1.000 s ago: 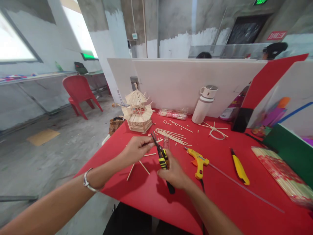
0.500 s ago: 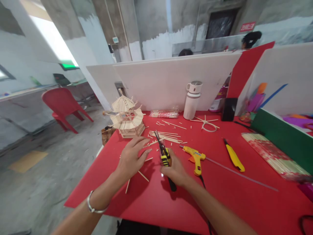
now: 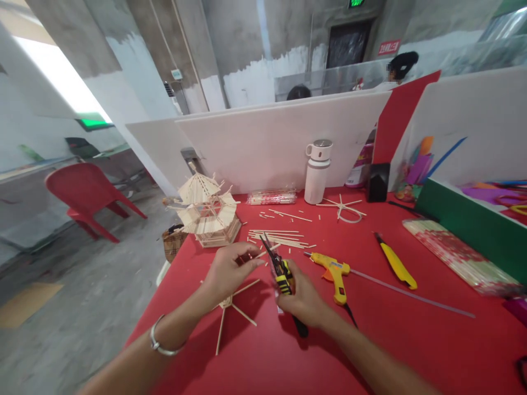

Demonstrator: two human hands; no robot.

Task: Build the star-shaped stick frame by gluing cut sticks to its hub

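Note:
Between its thumb and fingers, my left hand (image 3: 234, 272) pinches a thin wooden stick (image 3: 267, 252), whose far end lies by the jaws of the pliers. My right hand (image 3: 302, 299) is wrapped round the black and yellow handles of these pliers (image 3: 282, 274), jaws pointing away from me. Beneath my left wrist lies a star-shaped frame of sticks (image 3: 225, 303), partly hidden. Loose sticks (image 3: 284, 237) and short cut bits are scattered just beyond both hands. A pavilion model made of sticks (image 3: 209, 211) stands at the back left.
A yellow glue gun (image 3: 335, 269) with a glue stick lies right of my right hand, near a yellow utility knife (image 3: 397, 263). Behind are a white bottle (image 3: 317, 173), bagged sticks (image 3: 272, 196) and a stick star with a ring (image 3: 341, 209). Packed sticks (image 3: 457, 255) lie right.
My left hand has closed from spread fingers onto a stick and moved towards the pliers. The pliers stay in my right hand. The camera view has shifted slightly.

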